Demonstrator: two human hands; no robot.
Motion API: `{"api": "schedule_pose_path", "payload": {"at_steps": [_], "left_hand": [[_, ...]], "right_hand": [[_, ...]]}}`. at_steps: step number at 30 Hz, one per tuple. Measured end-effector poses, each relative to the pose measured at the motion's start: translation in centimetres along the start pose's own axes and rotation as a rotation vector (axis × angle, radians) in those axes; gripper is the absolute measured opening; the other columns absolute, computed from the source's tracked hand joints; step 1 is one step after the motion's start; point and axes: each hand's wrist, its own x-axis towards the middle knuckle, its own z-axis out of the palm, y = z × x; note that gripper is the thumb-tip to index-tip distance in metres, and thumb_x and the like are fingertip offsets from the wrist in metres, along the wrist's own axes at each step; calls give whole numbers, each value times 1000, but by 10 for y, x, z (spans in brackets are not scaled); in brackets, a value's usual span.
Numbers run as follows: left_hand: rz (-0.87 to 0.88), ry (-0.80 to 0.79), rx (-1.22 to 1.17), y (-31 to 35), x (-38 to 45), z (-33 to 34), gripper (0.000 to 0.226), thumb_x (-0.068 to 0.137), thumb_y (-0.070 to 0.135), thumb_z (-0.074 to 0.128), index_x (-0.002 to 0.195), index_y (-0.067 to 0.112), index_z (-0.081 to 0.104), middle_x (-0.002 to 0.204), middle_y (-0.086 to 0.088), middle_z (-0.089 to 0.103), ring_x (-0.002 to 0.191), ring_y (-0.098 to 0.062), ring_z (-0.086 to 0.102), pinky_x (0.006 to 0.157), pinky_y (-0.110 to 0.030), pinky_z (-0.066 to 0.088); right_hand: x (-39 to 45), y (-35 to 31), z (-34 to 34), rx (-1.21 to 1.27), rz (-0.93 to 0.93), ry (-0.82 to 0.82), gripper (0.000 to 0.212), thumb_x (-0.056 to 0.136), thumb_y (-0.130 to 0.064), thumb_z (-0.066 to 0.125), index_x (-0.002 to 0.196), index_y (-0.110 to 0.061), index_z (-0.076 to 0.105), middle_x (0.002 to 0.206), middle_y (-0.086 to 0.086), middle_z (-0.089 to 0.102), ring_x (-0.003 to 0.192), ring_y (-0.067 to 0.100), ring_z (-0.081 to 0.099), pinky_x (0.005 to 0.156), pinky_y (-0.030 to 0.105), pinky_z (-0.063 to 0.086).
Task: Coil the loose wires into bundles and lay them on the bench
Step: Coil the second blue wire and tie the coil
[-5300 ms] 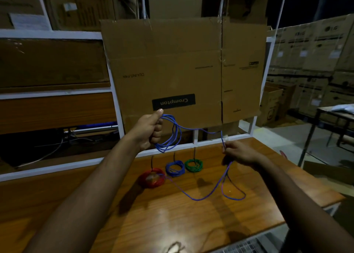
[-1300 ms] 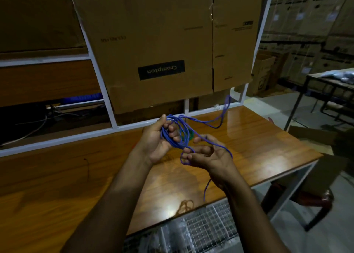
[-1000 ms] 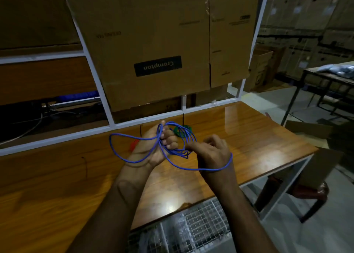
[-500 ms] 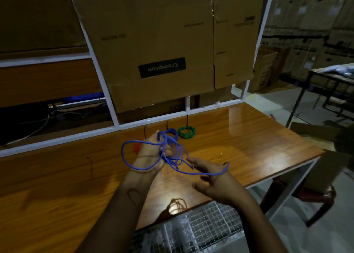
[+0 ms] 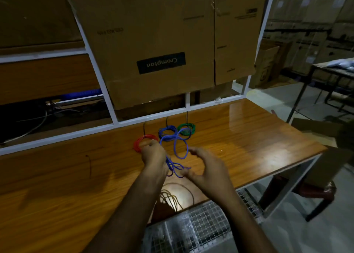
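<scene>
A loose blue wire (image 5: 177,149) hangs in several loops between my hands above the wooden bench (image 5: 239,138). My left hand (image 5: 154,156) grips the gathered loops near its palm. My right hand (image 5: 206,166) pinches a strand of the same wire at its fingertips, low beside the left hand. Behind them three tied bundles lie on the bench in a row: a red coil (image 5: 142,142), a blue coil (image 5: 167,131) and a green coil (image 5: 186,128).
A large cardboard box (image 5: 162,42) hangs on the white frame (image 5: 107,101) at the bench's back. A yellowish wire (image 5: 172,197) lies near the front edge above a mesh basket (image 5: 191,229). A stool (image 5: 316,193) stands at the right.
The large loop that stood out to the left of my left hand has been drawn in. Both hands came lower and closer together, and my right hand now pinches the wire near the left.
</scene>
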Motion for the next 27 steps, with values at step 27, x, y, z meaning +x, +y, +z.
{"api": "schedule_pose_path", "payload": {"at_steps": [27], "left_hand": [[1061,-439,726,0,-14,-23,32,104,26,47,73,16,48,59,2,43,52,-7,41,49,-21,28]], "right_hand": [[29,51,-5,-561,183,239,34,88,0,53,106,-25,70,90,7,69,74,36,61,61,33,29]]}}
